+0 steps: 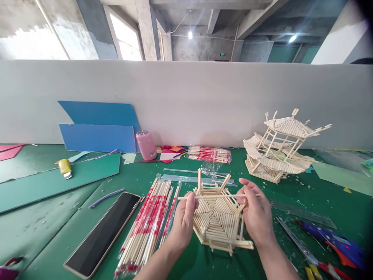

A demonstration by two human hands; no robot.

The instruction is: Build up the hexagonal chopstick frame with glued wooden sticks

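A single thin wooden stick [217, 196] runs level between my two hands. Near its left end, my left hand [185, 217] pinches it between thumb and fingers. My right hand [256, 210] grips it toward the other end, thumb against the fingers. Directly beneath lies a six-sided frame built of wooden sticks [214, 217], its flat face filled with rings of short sticks and several longer ones jutting from its corners. Part of its right edge is hidden by my right hand.
Left of the frame lie wrapped chopstick bundles [148, 221] and a phone [103, 233]. A stick pagoda [282, 147] stands at back right. A blue glue gun [329, 237] and scissors [300, 241] lie at right. A pink cup [146, 146] stands near the white partition [189, 101].
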